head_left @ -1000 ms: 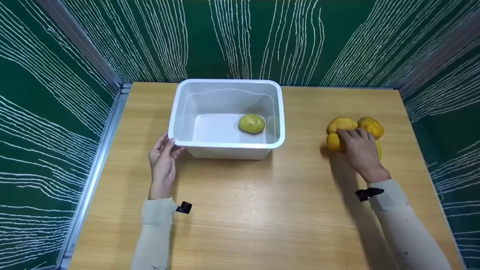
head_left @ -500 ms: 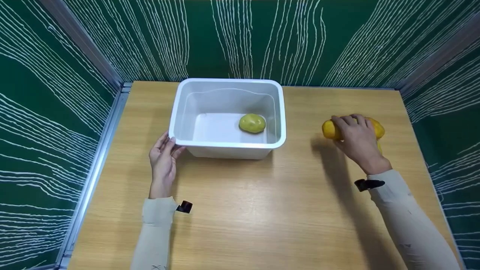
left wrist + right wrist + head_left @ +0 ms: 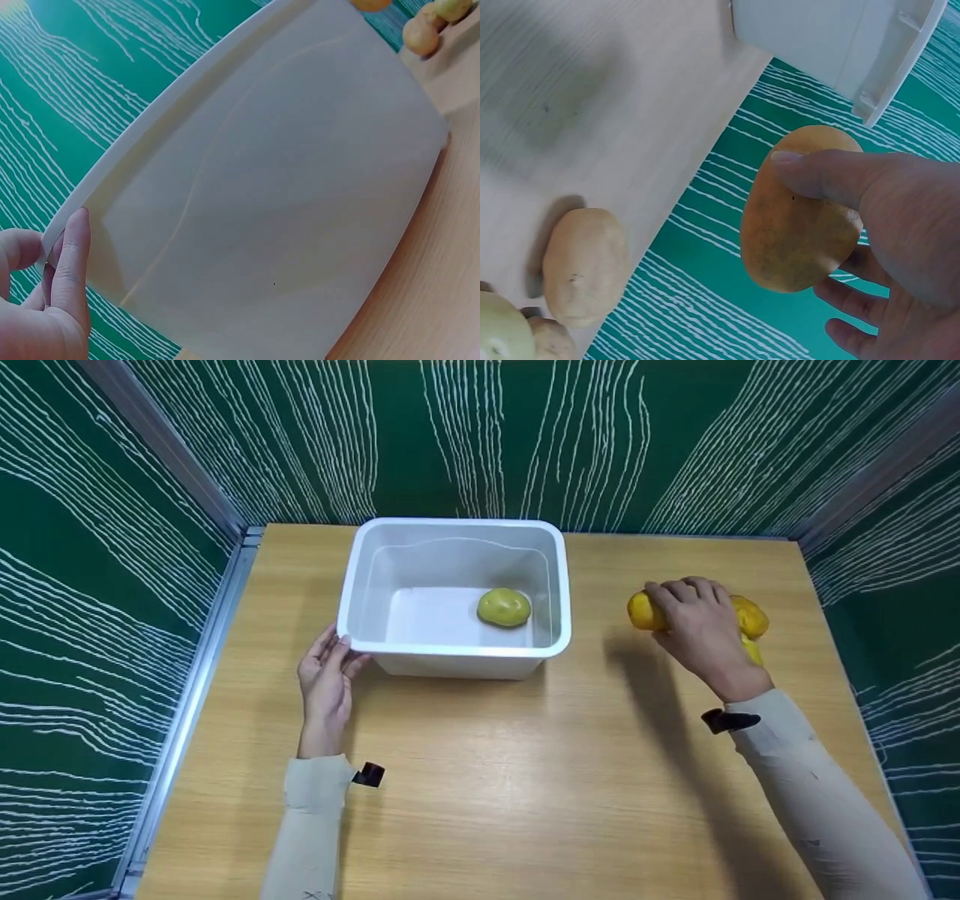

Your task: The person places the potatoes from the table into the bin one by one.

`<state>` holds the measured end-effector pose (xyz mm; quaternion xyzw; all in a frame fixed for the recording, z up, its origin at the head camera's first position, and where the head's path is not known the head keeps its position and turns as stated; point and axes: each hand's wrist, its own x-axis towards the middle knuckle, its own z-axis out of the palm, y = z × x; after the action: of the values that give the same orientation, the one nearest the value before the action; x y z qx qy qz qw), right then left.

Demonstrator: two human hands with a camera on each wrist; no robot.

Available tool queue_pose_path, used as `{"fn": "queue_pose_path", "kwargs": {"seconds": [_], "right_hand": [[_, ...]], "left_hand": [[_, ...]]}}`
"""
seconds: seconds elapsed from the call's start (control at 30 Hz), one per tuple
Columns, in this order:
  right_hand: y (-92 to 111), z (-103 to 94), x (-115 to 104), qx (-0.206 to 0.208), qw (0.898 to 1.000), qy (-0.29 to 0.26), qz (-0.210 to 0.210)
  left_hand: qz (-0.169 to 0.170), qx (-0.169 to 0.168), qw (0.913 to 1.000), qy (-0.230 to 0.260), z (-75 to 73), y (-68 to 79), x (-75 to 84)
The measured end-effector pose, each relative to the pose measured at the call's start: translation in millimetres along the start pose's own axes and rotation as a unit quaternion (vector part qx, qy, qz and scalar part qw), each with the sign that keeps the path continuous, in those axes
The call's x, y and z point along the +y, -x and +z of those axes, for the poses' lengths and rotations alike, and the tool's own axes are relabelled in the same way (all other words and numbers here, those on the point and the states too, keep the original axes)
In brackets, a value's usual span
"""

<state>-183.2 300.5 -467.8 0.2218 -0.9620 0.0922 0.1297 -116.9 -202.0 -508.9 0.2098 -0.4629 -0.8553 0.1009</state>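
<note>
My left hand (image 3: 324,690) pinches the rim of a white plastic tub (image 3: 457,649) at its near left corner; the left wrist view shows thumb and fingers on either side of that rim. Inside the tub, towards the right, lies one yellow-green potato (image 3: 504,607). To the tub's right, my right hand (image 3: 705,641) grips an orange-yellow potato (image 3: 795,240), raised above the table with its thumb across the near side. Behind that hand, more potatoes (image 3: 750,616) lie on the table, partly hidden in the head view. A pale one (image 3: 587,266) shows plainly in the right wrist view.
The wooden table (image 3: 487,780) carries the tub near its back edge. Green panels (image 3: 510,442) with white wavy lines enclose the back and both sides, joined by metal corner posts. A small black camera (image 3: 731,721) sits on each sleeve cuff.
My right hand has lifted the potato off the group, first away from me and then leftward towards the tub. The left hand and the tub have stayed in place.
</note>
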Motion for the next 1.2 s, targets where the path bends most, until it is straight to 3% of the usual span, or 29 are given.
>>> {"fn": "queue_pose_path", "kwargs": {"seconds": [0.2,0.43,0.87,1.2], "right_hand": [[-6.1,-2.2,-5.6,0.025,0.999,0.016,-0.024],[-15.8,-6.7,-12.4,0.011,1.000,0.015,-0.019],[-26.8,-13.5,-21.5,0.023,0.999,0.000,-0.037],[-34.4,-16.9,-27.7,0.026,0.999,0.000,-0.046]], "left_hand": [[0.002,0.003,1.0000,0.001,0.4,-1.1,-1.4],[-0.004,0.007,1.0000,-0.001,-0.1,-1.4,-1.3],[-0.007,0.013,0.9998,-0.011,1.1,0.1,-0.7],[0.008,-0.008,0.9999,0.001,-0.3,-0.4,-2.3]]}}
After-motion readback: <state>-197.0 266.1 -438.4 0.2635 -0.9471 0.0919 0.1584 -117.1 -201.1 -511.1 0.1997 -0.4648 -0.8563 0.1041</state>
